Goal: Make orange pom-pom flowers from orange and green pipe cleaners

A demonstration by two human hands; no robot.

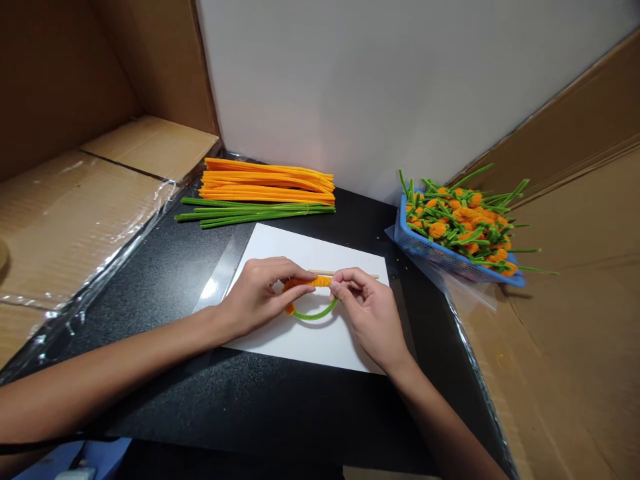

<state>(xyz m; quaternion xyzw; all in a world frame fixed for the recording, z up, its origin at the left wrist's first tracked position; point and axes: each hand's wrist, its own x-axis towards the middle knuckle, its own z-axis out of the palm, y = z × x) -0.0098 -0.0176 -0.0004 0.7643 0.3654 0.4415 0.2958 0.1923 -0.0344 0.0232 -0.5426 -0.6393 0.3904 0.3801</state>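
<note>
Orange coil (321,281) and green stem (315,316) form a loop over white paper (310,247) on the black desk (175,273). The left hand (265,293) pinches the coil between thumb and fingers; the right hand's (367,307) grip presses closed where orange meets green.

open black tabletop (210,393) before the white paper (300,341), gap between right hand (367,310) and blue basket (433,252), white wall (325,87) behind

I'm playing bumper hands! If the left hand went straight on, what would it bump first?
Probably the right hand, past the orange fuzzy piece the left hand holds, though depth is unclear.
</note>
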